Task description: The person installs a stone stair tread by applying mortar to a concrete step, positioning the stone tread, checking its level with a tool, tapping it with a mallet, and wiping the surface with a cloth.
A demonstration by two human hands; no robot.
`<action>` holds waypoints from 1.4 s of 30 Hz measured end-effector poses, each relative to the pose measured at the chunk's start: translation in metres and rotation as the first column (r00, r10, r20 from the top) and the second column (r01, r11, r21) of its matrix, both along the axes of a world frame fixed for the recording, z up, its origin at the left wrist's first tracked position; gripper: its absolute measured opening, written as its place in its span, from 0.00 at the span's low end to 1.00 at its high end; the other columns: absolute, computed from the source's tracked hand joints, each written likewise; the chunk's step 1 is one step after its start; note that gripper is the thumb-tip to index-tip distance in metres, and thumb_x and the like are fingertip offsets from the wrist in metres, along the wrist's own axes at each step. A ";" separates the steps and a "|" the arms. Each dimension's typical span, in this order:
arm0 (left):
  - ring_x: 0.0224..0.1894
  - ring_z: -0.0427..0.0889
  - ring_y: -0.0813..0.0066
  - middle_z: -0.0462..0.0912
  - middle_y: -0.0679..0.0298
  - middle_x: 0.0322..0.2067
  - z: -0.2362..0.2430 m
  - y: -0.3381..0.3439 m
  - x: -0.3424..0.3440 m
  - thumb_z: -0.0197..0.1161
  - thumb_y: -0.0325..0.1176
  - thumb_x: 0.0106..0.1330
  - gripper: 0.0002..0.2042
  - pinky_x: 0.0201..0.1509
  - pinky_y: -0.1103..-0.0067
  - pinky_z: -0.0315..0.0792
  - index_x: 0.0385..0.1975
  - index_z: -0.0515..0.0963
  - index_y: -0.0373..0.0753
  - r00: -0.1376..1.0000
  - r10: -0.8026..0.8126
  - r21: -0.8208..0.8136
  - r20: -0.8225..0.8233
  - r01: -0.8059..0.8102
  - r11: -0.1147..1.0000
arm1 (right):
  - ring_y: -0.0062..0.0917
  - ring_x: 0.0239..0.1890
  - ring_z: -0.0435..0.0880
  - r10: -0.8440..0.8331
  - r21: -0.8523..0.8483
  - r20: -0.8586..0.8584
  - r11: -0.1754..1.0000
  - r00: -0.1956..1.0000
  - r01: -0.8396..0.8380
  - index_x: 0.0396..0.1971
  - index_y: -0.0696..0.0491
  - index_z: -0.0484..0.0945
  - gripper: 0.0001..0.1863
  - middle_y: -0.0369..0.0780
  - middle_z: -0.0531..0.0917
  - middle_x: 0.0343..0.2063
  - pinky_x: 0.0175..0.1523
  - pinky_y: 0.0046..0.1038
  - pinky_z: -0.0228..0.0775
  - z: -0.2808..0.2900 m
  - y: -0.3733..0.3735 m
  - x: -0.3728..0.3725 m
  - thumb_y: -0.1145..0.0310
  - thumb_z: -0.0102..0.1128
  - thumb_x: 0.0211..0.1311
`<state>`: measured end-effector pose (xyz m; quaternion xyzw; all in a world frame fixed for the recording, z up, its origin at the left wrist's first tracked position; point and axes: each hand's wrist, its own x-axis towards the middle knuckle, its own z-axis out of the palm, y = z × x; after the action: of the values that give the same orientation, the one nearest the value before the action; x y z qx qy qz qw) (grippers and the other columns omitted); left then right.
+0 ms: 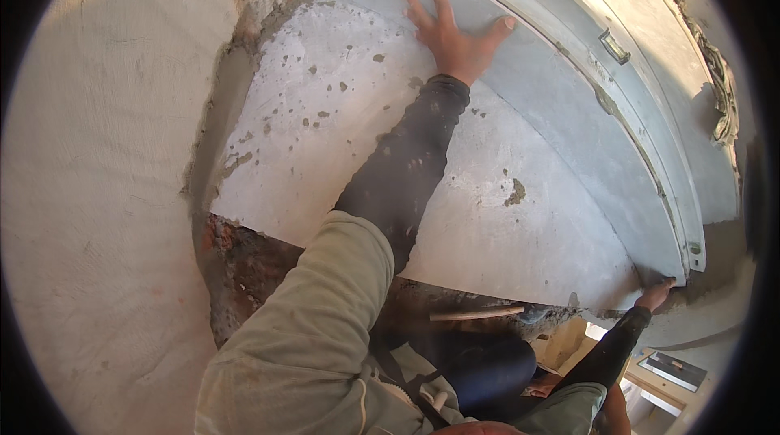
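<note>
Head view: left hand (457,41) and right hand (656,295) touch grey slab (561,102).

Left wall (106,191): warm bright patch up top, softer light below
Pale slab (520,224): bright, fairly even, slightly hazy
Gap under slab (258,268): deep shadow, detail lost
Lower right: small blown-out white patch (595,330)
Dark sleeve (398,167): soft, low detail
Rim: black, strong fisheye bending

blue-grey panel (561,106); white slab (463,248), brown-spotted; olive sleeve (317,305)
</note>
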<state>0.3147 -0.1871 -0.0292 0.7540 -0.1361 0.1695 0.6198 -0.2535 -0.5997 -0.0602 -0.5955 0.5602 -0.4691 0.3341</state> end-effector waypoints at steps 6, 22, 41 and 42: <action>0.77 0.28 0.28 0.26 0.34 0.75 -0.001 -0.028 0.004 0.76 0.69 0.46 0.70 0.73 0.36 0.38 0.79 0.35 0.40 0.997 -0.069 -0.032 0.022 0.070 0.997 | 0.41 0.47 0.84 -0.144 -0.112 -0.692 0.990 0.707 0.091 0.57 0.65 0.76 0.33 0.52 0.85 0.44 0.54 0.39 0.72 0.045 -0.010 -0.070 0.46 0.57 0.71; 0.76 0.26 0.25 0.23 0.30 0.73 -0.019 -0.064 -0.062 0.77 0.68 0.45 0.76 0.72 0.36 0.39 0.74 0.25 0.26 0.996 -0.062 0.310 0.070 0.038 0.950 | 0.53 0.56 0.71 0.382 0.277 -0.606 0.924 0.698 -0.266 0.54 0.61 0.66 0.39 0.57 0.71 0.52 0.63 0.47 0.66 -0.062 0.372 0.030 0.56 0.75 0.48; 0.77 0.27 0.30 0.23 0.35 0.75 -0.021 -0.086 -0.093 0.80 0.66 0.40 0.78 0.75 0.40 0.38 0.75 0.24 0.30 0.997 -0.050 0.289 0.067 0.029 0.957 | 0.44 0.27 0.86 -0.280 0.511 -0.108 0.807 0.954 0.295 0.34 0.61 0.71 0.15 0.51 0.83 0.27 0.32 0.40 0.77 -0.175 0.415 0.067 0.65 0.64 0.63; 0.77 0.27 0.30 0.23 0.35 0.75 -0.019 -0.088 -0.089 0.80 0.67 0.40 0.78 0.75 0.40 0.38 0.75 0.24 0.30 0.997 -0.028 0.287 0.067 0.008 0.958 | 0.39 0.24 0.84 -0.381 0.536 0.015 0.783 0.925 0.314 0.35 0.60 0.70 0.15 0.48 0.82 0.25 0.29 0.38 0.76 -0.158 0.411 0.075 0.65 0.64 0.64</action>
<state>0.2258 -0.2753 -0.0482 0.8281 -0.1877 0.1687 0.5006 -0.1780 -0.1889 -0.2178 -0.3381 0.7450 -0.3873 0.4249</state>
